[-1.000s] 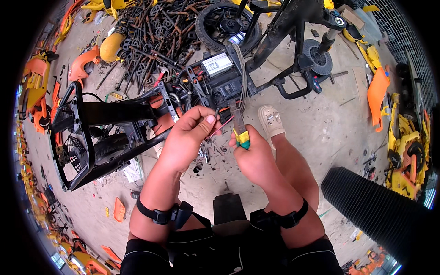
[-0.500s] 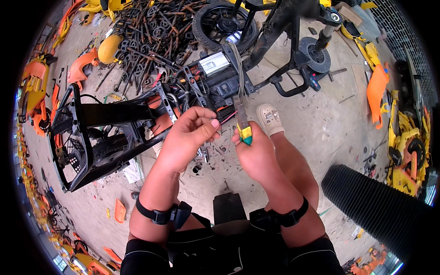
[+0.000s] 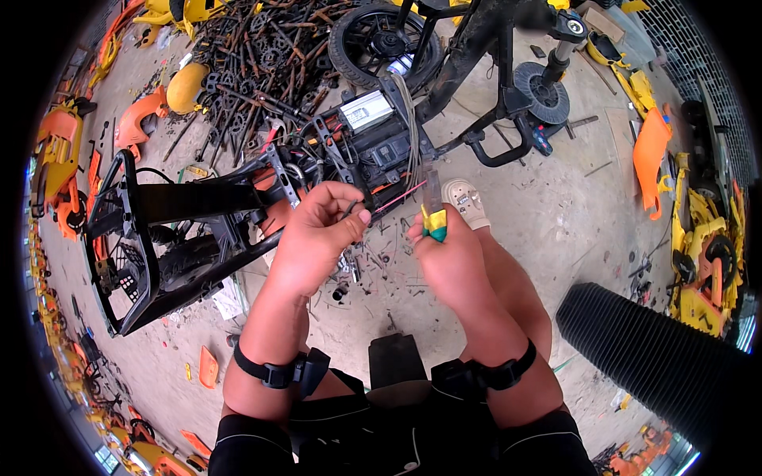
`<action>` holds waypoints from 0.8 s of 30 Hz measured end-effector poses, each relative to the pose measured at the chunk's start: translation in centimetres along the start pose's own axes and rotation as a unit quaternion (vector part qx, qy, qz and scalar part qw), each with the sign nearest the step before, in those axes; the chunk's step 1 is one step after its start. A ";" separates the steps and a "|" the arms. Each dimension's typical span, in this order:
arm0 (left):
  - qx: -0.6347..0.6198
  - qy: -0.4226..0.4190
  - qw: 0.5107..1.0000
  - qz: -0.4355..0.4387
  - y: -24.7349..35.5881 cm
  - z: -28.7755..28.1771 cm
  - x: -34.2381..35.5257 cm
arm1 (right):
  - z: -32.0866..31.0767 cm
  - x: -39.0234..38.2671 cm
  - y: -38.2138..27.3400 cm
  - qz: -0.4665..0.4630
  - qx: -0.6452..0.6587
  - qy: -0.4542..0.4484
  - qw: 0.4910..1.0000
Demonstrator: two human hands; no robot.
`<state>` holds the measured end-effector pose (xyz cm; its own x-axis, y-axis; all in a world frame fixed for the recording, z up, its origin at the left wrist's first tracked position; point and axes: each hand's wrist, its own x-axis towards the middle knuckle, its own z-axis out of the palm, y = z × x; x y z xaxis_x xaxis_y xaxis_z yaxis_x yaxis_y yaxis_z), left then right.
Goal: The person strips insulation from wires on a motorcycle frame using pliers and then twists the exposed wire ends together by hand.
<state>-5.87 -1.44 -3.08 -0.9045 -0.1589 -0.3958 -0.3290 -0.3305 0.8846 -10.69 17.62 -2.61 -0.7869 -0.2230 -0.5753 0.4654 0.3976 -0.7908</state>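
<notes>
My left hand (image 3: pixel 317 242) pinches a thin black cable (image 3: pixel 350 208) between thumb and forefinger. Close to those fingertips a thin pink-red wire (image 3: pixel 406 195) runs toward the knife. My right hand (image 3: pixel 454 258) is closed round the yellow and green handle of a knife (image 3: pixel 436 223), with its wide, smeared blade pointing up and away from me. Blade and wire look close; whether they touch I cannot tell. Beyond both hands lies a black vehicle frame (image 3: pixel 198 198) on its side, carrying a silver-topped box (image 3: pixel 367 110) and a bundle of grey cables (image 3: pixel 411 119).
Rusty metal parts (image 3: pixel 254 71) are heaped at the far left, by a black wheel (image 3: pixel 386 44). A black ribbed tube (image 3: pixel 635 349) juts in from the right. Orange panels (image 3: pixel 653 155) and yellow parts lie along both sides. My shoe (image 3: pixel 465 202) stands behind the knife.
My right hand and the knife have moved slightly right, away from the left hand. The blade has swung more upright. My left hand has shifted a little left.
</notes>
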 end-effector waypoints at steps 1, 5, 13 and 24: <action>-0.001 0.001 1.000 0.000 0.0 0.0 0.0 | -0.2 0.0 -0.2 0.015 0.012 0.000 1.000; 0.004 0.001 1.000 -0.006 0.0 0.0 0.2 | -0.1 0.4 0.6 -0.011 -0.009 0.014 1.000; -0.032 -0.037 0.998 -0.034 0.4 -0.5 0.0 | 0.0 0.0 0.2 -0.007 0.001 0.003 1.000; -0.033 -0.047 0.998 0.007 0.1 0.1 -0.4 | 0.1 -0.3 0.7 -0.021 0.051 0.007 0.998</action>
<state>-5.61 -1.28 -2.82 -0.9312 -0.0764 -0.3563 -0.3009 -0.3901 0.8702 -10.12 17.85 -3.00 -0.8124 -0.2245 -0.5381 0.4693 0.2960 -0.8320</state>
